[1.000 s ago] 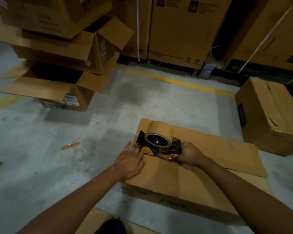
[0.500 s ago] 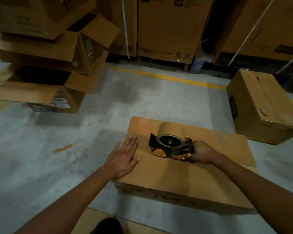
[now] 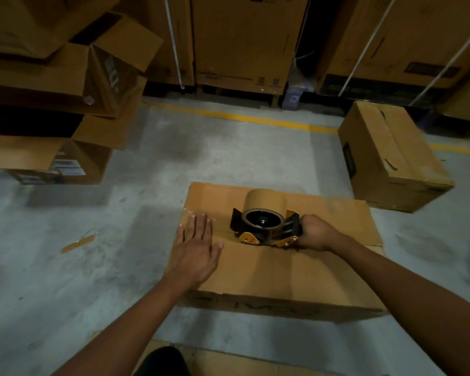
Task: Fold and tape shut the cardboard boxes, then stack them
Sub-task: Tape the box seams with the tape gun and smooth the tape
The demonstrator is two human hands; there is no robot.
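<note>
Left hand (image 3: 194, 248) is pressing flat fingers on the box (image 3: 282, 272), steadying it. Beside them, right hand (image 3: 314, 233) is gripping the tape dispenser (image 3: 265, 222)

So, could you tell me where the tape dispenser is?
In the head view, the tape dispenser sits on the box seam, gripped by the right hand, right of the flat left hand.
</note>
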